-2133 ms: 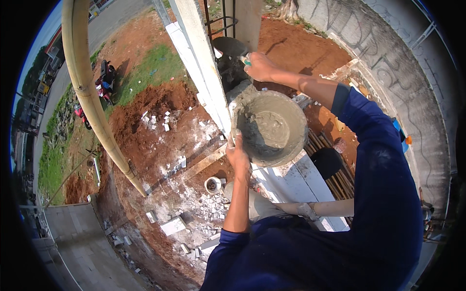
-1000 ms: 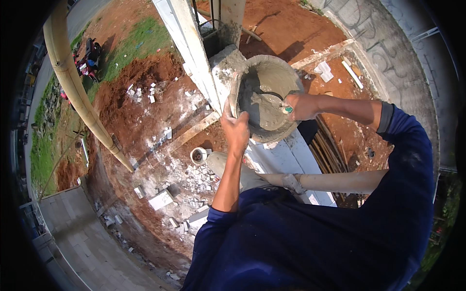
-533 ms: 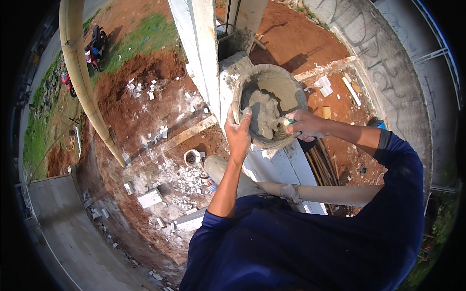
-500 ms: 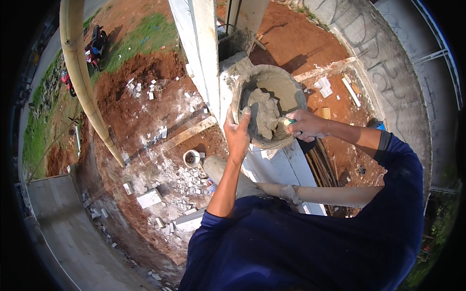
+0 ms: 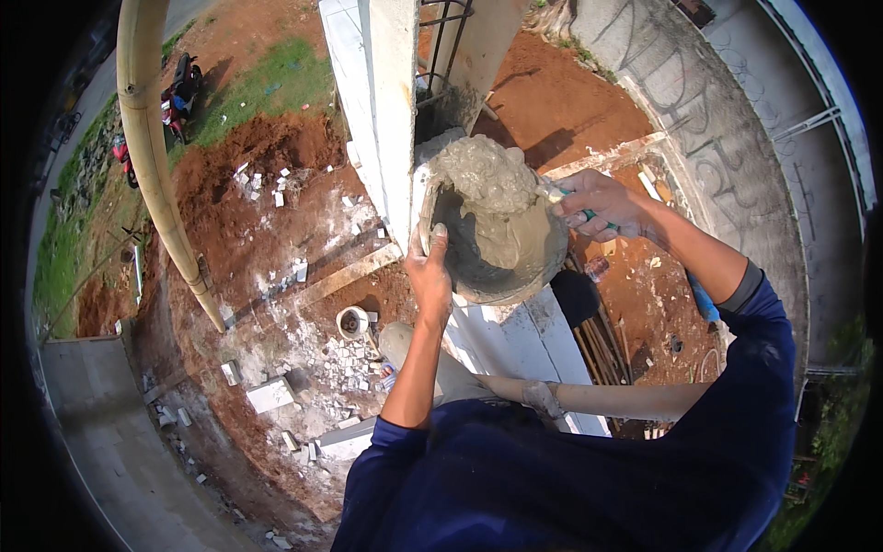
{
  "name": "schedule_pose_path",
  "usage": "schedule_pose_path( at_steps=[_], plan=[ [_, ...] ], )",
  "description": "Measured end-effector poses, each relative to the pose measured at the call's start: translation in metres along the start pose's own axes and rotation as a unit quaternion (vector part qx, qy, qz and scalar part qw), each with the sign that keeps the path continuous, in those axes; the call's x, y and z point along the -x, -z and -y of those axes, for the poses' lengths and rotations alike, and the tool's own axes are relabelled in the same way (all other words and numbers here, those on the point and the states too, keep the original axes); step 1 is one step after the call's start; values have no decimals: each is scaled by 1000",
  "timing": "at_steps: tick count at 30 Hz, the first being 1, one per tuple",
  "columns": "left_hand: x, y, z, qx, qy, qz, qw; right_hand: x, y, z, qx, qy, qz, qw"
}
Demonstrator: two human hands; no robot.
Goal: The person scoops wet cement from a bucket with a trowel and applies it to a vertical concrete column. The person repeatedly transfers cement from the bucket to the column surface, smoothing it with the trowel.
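My left hand (image 5: 430,273) grips the near left rim of a round bucket (image 5: 515,287) that holds wet grey mortar (image 5: 508,237). The bucket tilts toward the far side, over the top of the white block wall. My right hand (image 5: 602,204) is closed around the green handle of a trowel (image 5: 558,194) at the bucket's right. A thick heap of mortar (image 5: 486,175) lies on the trowel's blade and hides it, at the far rim beside the column. The fingertips of my left hand inside the rim are partly hidden.
A concrete column form (image 5: 391,110) with steel rebar (image 5: 443,46) rises just beyond the bucket. Bamboo poles stand at left (image 5: 147,138) and cross near my waist (image 5: 635,398). Far below lie red soil, broken white blocks (image 5: 271,396) and a small pail (image 5: 352,320). A grey wall (image 5: 681,101) curves along the right.
My right hand has lifted the trowel with its load of mortar from inside the bucket to the far rim. The bucket has shifted slightly left and nearer, tipping with my left hand.
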State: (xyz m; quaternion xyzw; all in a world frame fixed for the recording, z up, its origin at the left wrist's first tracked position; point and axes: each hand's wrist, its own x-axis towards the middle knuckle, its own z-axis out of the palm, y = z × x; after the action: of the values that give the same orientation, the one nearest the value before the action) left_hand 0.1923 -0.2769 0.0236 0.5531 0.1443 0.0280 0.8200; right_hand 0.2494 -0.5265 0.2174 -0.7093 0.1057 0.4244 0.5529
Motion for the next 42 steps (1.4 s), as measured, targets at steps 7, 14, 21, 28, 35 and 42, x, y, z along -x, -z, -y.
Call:
schedule_pose_path(
  at_steps=[7,14,21,28,35,42],
  plan=[
    [-1,6,-4,-25,6,-16,1000,-69,13,84,122,149,-144,971],
    [-5,6,7,-31,-1,-8,999,-144,10,95,379,248,-324,830],
    [-9,10,5,-18,16,29,999,-60,-6,93,478,205,-333,786],
    [-1,7,2,29,57,38,997,34,-33,38,624,168,-178,742],
    [41,-27,-20,-51,-19,76,996,0,-47,-75,795,182,-201,542],
    [50,-23,-14,-56,-41,108,992,-34,-11,-118,640,94,-41,762]
  ],
)
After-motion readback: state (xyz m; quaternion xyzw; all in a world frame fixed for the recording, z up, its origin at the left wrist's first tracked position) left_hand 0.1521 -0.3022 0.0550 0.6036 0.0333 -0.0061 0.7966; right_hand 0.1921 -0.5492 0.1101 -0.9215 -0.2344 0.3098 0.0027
